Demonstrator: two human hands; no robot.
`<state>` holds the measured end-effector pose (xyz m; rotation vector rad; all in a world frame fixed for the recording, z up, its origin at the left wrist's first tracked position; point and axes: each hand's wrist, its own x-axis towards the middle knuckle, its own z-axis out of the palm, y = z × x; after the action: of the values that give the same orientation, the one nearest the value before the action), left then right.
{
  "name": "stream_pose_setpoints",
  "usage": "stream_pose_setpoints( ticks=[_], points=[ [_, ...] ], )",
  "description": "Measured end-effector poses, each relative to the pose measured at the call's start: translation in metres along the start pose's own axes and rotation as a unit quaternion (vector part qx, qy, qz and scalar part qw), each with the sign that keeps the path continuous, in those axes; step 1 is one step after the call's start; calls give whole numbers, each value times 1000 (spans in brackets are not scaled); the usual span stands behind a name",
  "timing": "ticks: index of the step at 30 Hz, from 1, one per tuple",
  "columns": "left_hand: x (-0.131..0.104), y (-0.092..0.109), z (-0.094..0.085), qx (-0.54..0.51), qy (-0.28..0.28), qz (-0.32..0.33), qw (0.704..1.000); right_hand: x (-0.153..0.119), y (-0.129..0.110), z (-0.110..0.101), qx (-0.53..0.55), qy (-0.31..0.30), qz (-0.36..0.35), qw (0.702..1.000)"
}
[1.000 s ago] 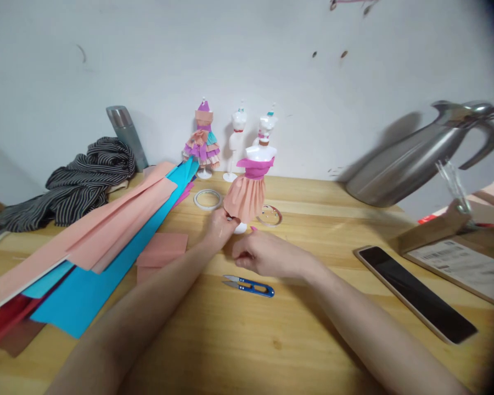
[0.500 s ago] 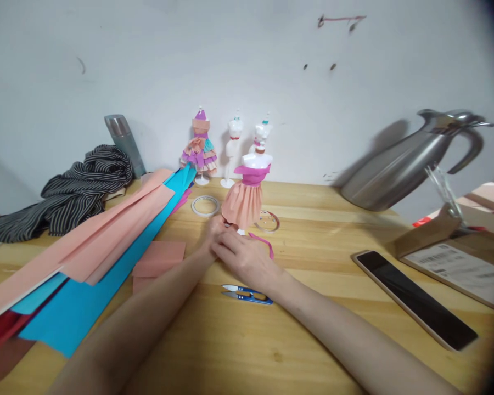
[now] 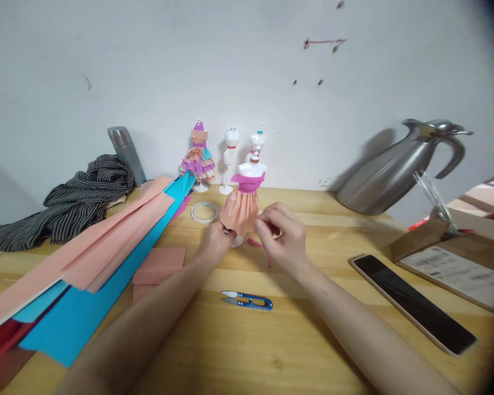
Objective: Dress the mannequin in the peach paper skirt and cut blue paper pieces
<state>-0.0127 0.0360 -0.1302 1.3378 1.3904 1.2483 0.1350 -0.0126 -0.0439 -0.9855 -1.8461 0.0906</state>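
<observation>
A small white dress form (image 3: 253,169) stands in the middle, wearing a magenta paper top (image 3: 249,184) and a pleated peach paper skirt (image 3: 241,211). My left hand (image 3: 217,242) is closed at the skirt's lower left edge, its fingertips partly hidden beneath the hem. On the other side, my right hand (image 3: 283,233) pinches at the lower right edge of the skirt, thumb and forefinger together. A magenta paper strip (image 3: 254,242) lies on the table between the hands. Nearer to me rest blue thread snips (image 3: 247,300), their blades pointing left.
Behind stand a dressed form (image 3: 198,156) and two barer white forms. A tape roll (image 3: 205,212) lies left of the skirt. Long crepe paper sheets (image 3: 119,241) and folded peach paper (image 3: 158,266) cover the left; a phone (image 3: 411,302), a cardboard box (image 3: 456,258) and a steel jug (image 3: 379,170) are right.
My right hand has come away from my left hand and moved right to the skirt's other side. The left hand stays at the hem. The whole view has shifted slightly.
</observation>
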Motion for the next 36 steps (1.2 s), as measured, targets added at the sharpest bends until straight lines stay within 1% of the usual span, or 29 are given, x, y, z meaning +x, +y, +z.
stream_pose_setpoints(
  ticks=[2, 5, 7, 8, 9, 10, 11, 12, 13, 14, 15, 16, 19, 22, 24, 26, 29, 31, 34, 36],
  points=[
    [1, -1, -1, 29, 6, 15, 999, 6, 6, -4, 10, 31, 43, 999],
    [4, -4, -1, 59, 15, 26, 998, 13, 18, -8, 36, 64, 88, 993],
    [6, -6, 0, 67, 13, 24, 997, 19, 28, -13, 33, 55, 113, 992],
    [6, -7, 1, 70, 11, 22, 997, 22, 33, -16, 19, 31, 125, 991],
    [6, -7, 1, 72, 7, 21, 997, 24, 39, -21, -6, -16, 133, 991],
    [6, -7, 2, 74, 3, 21, 997, 27, 44, -26, -25, -98, 140, 985],
    [6, -7, 2, 77, -1, 21, 997, 29, 50, -31, -41, -189, 155, 969],
    [6, -7, 1, 79, -5, 23, 997, 31, 54, -36, -59, -284, 161, 943],
    [5, -6, 1, 82, -8, 24, 996, 31, 57, -41, -77, -361, 157, 916],
    [5, -5, 0, 85, -11, 26, 996, 31, 60, -44, -95, -415, 149, 892],
    [4, -4, -1, 89, -12, 29, 996, 31, 62, -45, -112, -448, 138, 876],
    [4, -3, -2, 94, -13, 31, 995, 29, 63, -44, -126, -463, 123, 868],
    [4, -2, -3, 107, -12, 38, 993, 23, 63, -33, -146, -475, 89, 863],
    [5, -2, -3, 121, -11, 43, 992, 14, 62, -14, -173, -494, 89, 847],
    [5, -3, -3, 131, -12, 45, 990, 11, 62, -5, -181, -489, 87, 849],
    [5, -4, -3, 140, -14, 46, 989, 11, 61, -2, -174, -489, 79, 851],
    [5, -5, -3, 151, -18, 48, 987, 17, 62, -13, -145, -485, 78, 859],
    [4, -6, -4, 157, -20, 49, 986, 23, 67, -25, -164, -476, 108, 857],
    [4, -6, -3, 165, -21, 51, 985, 26, 81, -39, -222, -498, 200, 814],
    [4, -6, -3, 169, -20, 53, 984, 24, 91, -42, -237, -508, 227, 796]
  ],
)
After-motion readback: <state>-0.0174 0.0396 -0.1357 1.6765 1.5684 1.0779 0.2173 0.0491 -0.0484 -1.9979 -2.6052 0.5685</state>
